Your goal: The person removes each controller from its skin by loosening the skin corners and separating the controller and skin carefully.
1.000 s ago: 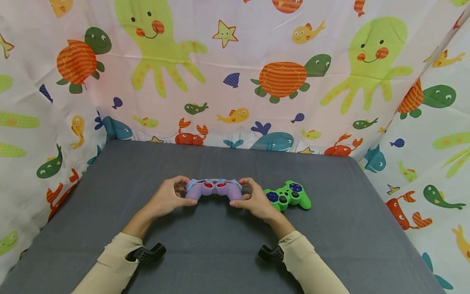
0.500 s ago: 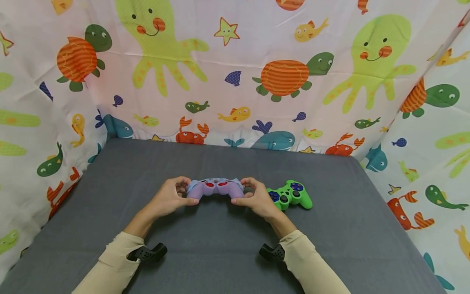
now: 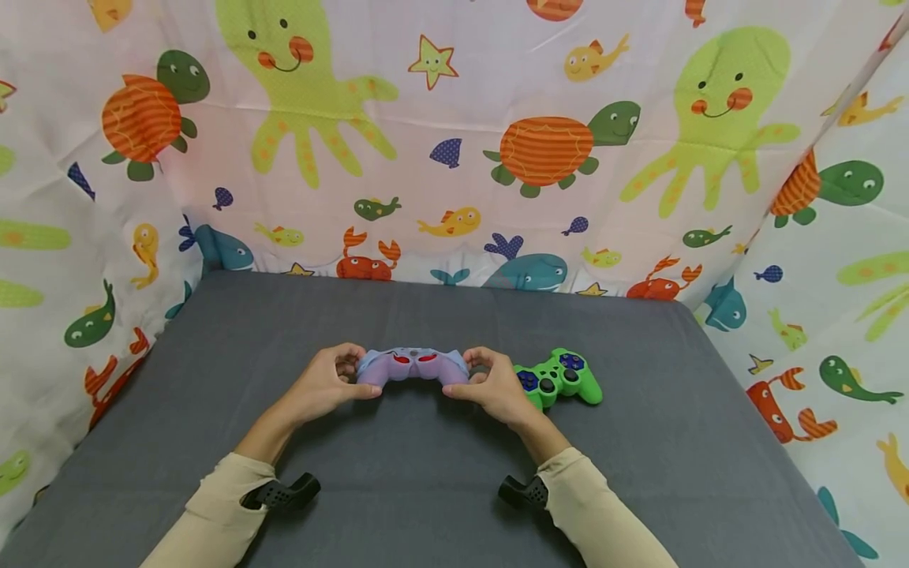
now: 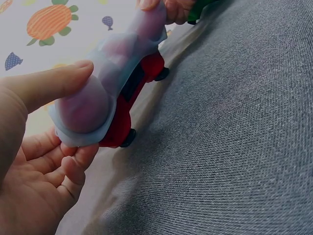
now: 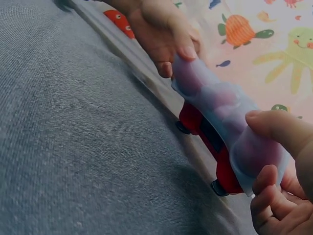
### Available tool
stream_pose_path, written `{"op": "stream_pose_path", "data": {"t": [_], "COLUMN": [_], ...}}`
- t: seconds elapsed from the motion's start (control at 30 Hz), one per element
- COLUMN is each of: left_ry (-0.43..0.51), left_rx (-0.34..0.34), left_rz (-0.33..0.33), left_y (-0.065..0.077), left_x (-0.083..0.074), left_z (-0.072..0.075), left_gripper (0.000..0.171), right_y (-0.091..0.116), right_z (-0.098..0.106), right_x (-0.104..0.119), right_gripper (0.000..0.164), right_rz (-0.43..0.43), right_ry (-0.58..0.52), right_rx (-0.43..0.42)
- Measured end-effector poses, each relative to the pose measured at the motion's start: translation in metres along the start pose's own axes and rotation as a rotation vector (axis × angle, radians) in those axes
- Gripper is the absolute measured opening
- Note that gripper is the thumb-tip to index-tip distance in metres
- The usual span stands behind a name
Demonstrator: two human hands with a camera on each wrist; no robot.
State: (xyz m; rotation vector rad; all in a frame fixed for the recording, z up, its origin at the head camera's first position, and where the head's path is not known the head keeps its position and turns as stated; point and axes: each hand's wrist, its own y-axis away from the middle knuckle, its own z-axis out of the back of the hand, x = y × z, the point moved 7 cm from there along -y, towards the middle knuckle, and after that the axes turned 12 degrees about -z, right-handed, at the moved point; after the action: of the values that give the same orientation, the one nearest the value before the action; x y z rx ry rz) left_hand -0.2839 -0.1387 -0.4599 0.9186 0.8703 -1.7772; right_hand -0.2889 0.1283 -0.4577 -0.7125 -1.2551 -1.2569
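A red game controller [image 4: 118,128] wears a translucent bluish silicone cover [image 3: 412,368], which looks lilac over the grips. My left hand [image 3: 323,386] holds its left grip, thumb on the cover and fingers at the far side. At the other end, my right hand [image 3: 499,388] pinches the right grip between thumb and fingers. Both wrist views show the covered back facing up toward the thumbs, with the red face and black thumbsticks [image 5: 220,188] turned away and downward. The controller is raised off the cloth.
A green game controller [image 3: 561,377] with dark blue buttons lies on the grey cloth-covered table [image 3: 426,489], just right of my right hand and partly hidden by it. A curtain [image 3: 454,181] printed with sea animals stands along the back and sides.
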Motion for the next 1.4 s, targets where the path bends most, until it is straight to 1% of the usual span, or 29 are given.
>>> {"op": "stream_pose_path", "data": {"t": [0.2, 0.33, 0.43, 0.57, 0.73, 0.87, 1.0, 1.1, 1.27, 1.4], "left_ry": [0.007, 0.010, 0.012, 0.025, 0.018, -0.011, -0.016, 0.013, 0.055, 0.055], "left_rx": [-0.014, 0.004, 0.003, -0.003, 0.023, 0.013, -0.027, -0.047, -0.040, -0.023], "left_rz": [-0.007, -0.014, -0.017, -0.036, -0.067, -0.072, -0.034, -0.017, -0.022, -0.034], "left_y": [0.000, 0.001, 0.004, 0.003, -0.002, -0.001, 0.002, 0.003, 0.000, 0.000], "left_x": [-0.001, -0.003, -0.002, -0.004, -0.012, -0.015, -0.013, -0.010, -0.006, -0.003], "left_z": [0.003, 0.005, 0.010, 0.013, 0.008, 0.007, 0.011, 0.010, 0.005, 0.000], "left_gripper": [0.052, 0.053, 0.052, 0.051, 0.062, 0.067, 0.062, 0.055, 0.050, 0.047], "right_y": [0.002, 0.003, 0.002, 0.001, 0.003, 0.003, 0.002, 0.001, 0.002, 0.004], "right_z": [-0.003, -0.006, -0.014, -0.017, -0.011, -0.008, -0.011, -0.012, -0.007, -0.008], "right_x": [0.003, 0.005, 0.006, 0.006, 0.005, 0.004, 0.002, 0.001, 0.001, 0.001], "right_gripper": [0.042, 0.040, 0.039, 0.039, 0.039, 0.040, 0.042, 0.043, 0.043, 0.042], "right_rz": [0.016, 0.011, 0.004, 0.000, -0.019, -0.028, -0.026, -0.023, -0.018, -0.030], "right_ry": [-0.018, -0.028, -0.042, -0.050, -0.027, -0.038, -0.045, -0.050, -0.052, -0.037], "right_rx": [-0.022, -0.044, -0.025, -0.009, -0.021, -0.041, -0.044, -0.040, -0.056, -0.057]}}
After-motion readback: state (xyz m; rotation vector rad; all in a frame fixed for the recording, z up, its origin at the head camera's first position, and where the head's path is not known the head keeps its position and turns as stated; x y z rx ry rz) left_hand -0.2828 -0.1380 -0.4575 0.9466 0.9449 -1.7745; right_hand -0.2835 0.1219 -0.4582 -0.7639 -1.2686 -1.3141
